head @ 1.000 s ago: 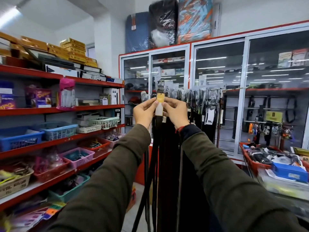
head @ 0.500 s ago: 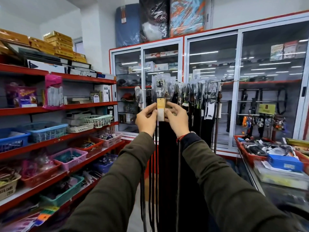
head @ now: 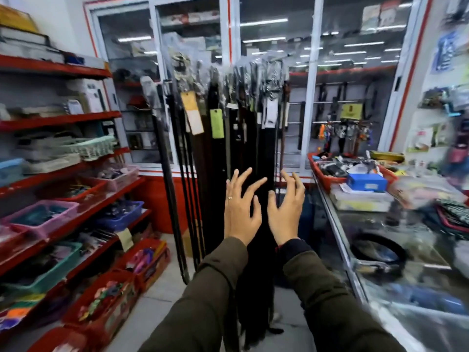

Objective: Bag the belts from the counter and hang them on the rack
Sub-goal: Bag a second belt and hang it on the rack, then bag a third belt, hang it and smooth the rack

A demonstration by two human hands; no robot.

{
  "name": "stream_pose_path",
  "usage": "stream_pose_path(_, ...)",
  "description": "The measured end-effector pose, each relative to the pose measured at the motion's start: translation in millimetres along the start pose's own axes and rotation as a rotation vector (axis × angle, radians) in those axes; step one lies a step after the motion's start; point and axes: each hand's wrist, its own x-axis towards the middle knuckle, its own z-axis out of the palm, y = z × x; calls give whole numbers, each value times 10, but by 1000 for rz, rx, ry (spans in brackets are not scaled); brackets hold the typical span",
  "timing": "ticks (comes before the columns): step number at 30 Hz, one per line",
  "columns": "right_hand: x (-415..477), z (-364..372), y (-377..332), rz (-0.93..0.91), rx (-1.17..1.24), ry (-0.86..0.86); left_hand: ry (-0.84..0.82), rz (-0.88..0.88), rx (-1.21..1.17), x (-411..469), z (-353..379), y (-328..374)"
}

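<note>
Several dark belts in clear plastic sleeves hang side by side from the rack (head: 228,72) ahead of me. One bagged belt carries a yellow and white tag (head: 192,111), its neighbour a green tag (head: 217,123). My left hand (head: 241,209) and my right hand (head: 285,209) are raised in front of the lower part of the hanging belts, fingers spread, holding nothing. On the glass counter (head: 355,250) to my right lies a coiled black belt (head: 378,250).
Red shelves (head: 63,120) with plastic baskets of small goods run along the left. A glass-door cabinet (head: 309,97) stands behind the rack. On the counter's far end sit a red tray (head: 319,174), a blue box (head: 366,181) and loose packets.
Both hands have let go of the tagged belt at the rack top and dropped lower, fingers now spread. The view has swung down and to the right, showing the counter.
</note>
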Motion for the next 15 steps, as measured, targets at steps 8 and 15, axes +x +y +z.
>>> stream_pose_path(8,-271,-929,1247,445,-132,126,-389,-114,-102,-702,1217,390)
stream_pose_path(15,-209,-1739,2036,684,-236,137,-869,-133,-197,-893,2202,837)
